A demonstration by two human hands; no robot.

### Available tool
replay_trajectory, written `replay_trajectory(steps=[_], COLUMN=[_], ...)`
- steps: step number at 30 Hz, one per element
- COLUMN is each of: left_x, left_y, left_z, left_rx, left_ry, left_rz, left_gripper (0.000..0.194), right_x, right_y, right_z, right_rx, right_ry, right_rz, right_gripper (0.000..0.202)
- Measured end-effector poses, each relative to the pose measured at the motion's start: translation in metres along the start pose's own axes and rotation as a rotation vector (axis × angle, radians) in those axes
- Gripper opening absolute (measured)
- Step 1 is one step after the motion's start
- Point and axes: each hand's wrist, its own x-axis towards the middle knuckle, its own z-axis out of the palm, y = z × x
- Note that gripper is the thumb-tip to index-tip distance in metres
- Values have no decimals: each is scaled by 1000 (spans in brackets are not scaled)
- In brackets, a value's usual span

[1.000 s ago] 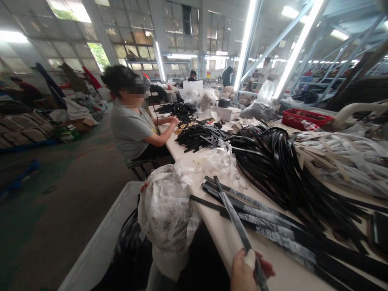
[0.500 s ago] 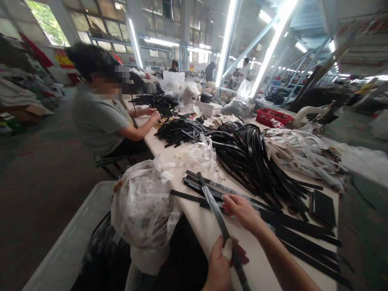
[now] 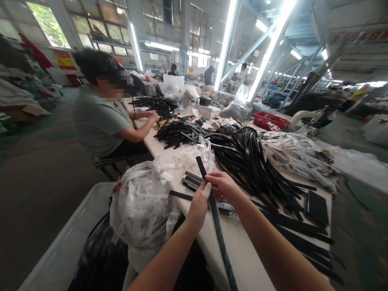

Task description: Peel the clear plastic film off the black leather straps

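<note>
A long black strap [image 3: 218, 231] runs from near the table's front edge up past both hands, its upper end free. My left hand [image 3: 200, 201] is closed round the strap, with a pale wrap on its thumb. Right beside it, my right hand [image 3: 222, 186] pinches the same strap just below its upper end. Behind and under my hands, more black straps [image 3: 190, 182] lie side by side on the white table [image 3: 251, 250]. A large heap of black straps [image 3: 254, 157] is piled beyond them.
At the left, a person [image 3: 106, 109] sits working at the table. A white plastic bag [image 3: 142, 210] bulges beside the table's near edge. Farther back are a red basket [image 3: 269, 120], white straps [image 3: 297, 153] and a black flat box [image 3: 317, 207].
My left hand has moved up along the strap to meet my right hand. My right hand has shifted slightly left and up and now grips the strap. The strap's top end has risen.
</note>
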Motion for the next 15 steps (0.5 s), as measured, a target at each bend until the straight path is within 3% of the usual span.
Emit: replay_trajectory(steps=[2,5,10,15], left_x=[15,18,10,19], left_y=[1,-15,-45,-52], left_z=[3,1,-9,-10], left_rx=[78,224,375,511], left_ry=[-23,-144,-318,-462], left_rz=[4,-45,-122,-186], left_gripper=[44,40,37,37], right_x=[-9,-17,-30,-54], right_y=[-10,-26,-50,-68], right_z=[-5,-21,-63,-107], right_rx=[-23,-36,22,145], right_ry=[53,193,425,657], right_rz=[-69,-220,-394,-572], right_gripper=[27,28,34,33])
